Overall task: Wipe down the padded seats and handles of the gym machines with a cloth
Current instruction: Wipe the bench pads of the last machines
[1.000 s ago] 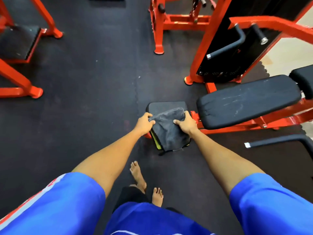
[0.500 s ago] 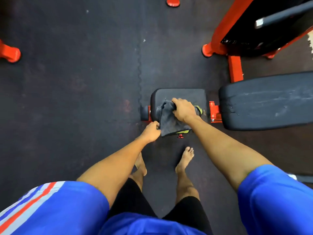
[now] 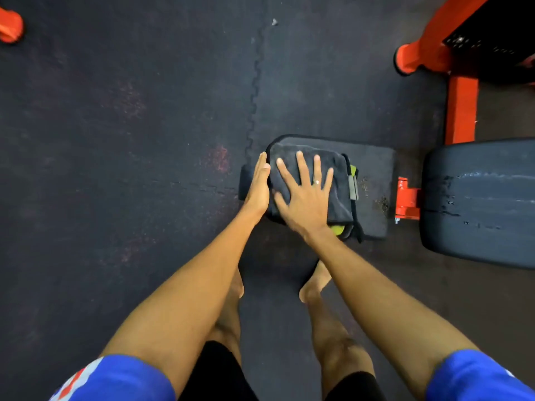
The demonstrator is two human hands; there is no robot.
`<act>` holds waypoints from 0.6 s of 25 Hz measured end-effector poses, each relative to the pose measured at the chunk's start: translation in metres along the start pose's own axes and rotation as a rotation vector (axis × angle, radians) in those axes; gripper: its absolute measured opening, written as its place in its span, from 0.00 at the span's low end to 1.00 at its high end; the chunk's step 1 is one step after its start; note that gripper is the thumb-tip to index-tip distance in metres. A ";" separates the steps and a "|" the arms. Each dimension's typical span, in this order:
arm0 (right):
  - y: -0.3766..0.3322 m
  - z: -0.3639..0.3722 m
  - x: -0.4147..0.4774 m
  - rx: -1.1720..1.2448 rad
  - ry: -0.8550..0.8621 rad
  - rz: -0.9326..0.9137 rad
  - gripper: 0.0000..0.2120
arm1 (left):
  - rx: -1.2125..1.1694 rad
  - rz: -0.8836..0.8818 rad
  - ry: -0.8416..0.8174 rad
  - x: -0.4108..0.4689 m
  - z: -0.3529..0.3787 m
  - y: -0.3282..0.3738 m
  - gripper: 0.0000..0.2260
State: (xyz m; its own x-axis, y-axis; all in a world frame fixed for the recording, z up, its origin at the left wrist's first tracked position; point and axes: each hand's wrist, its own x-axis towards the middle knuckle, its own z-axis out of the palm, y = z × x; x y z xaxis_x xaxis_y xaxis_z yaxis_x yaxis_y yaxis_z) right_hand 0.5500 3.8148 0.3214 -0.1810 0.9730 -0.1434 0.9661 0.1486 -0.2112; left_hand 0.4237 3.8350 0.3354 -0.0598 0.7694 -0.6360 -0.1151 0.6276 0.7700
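Pressing flat on the dark cloth [image 3: 338, 183] with the right hand [image 3: 304, 198], fingers straight and spread wide, curled round nothing. Resting the left hand [image 3: 257, 186] edge-on against the left side of the small seat pad [image 3: 373, 169], fingers straight too, just touching the cloth. Spread over the left half of the seat pad, with some yellow-green peeking out on the right.

Best to keep the palm flat and slide right, over the bare half of the seat pad. Best to steady the seat pad with the left hand. Worth rubbing harder on the scuffed spots [image 3: 383, 202] near its right edge.

All around the seat pad: dark rubber floor [image 3: 115, 140]. Right of it: a long black pad [image 3: 477, 204], streaked. Up and right of it: an orange frame [image 3: 461, 108]. Just right of it: a small orange bracket [image 3: 406, 201].
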 end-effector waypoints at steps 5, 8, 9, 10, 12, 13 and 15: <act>0.004 -0.006 0.077 0.058 0.055 0.120 0.29 | -0.125 -0.008 -0.044 -0.003 0.007 0.004 0.17; 0.002 0.002 0.016 0.044 0.096 -0.063 0.33 | -0.162 0.000 0.024 0.001 0.005 -0.001 0.22; 0.005 0.004 -0.013 0.037 0.086 -0.135 0.33 | -0.153 -0.005 0.019 0.001 0.005 -0.004 0.23; 0.009 0.006 -0.034 0.021 0.065 -0.195 0.34 | -0.146 -0.028 0.029 0.004 0.004 -0.008 0.23; 0.019 0.008 -0.040 0.001 0.050 -0.270 0.33 | -0.144 -0.034 0.025 0.003 0.008 -0.007 0.23; 0.021 0.007 -0.026 0.005 0.053 -0.275 0.32 | -0.147 -0.016 0.042 0.002 0.009 -0.006 0.22; 0.017 0.006 0.011 0.033 0.057 -0.237 0.30 | -0.127 -0.012 0.073 0.005 0.012 -0.012 0.21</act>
State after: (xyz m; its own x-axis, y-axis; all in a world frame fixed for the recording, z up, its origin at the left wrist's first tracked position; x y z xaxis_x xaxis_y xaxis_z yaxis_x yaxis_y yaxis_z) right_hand 0.5632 3.8273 0.3100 -0.3906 0.9200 -0.0317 0.8910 0.3692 -0.2642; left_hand 0.4365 3.8331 0.3233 -0.1286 0.7481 -0.6510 -0.2403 0.6134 0.7523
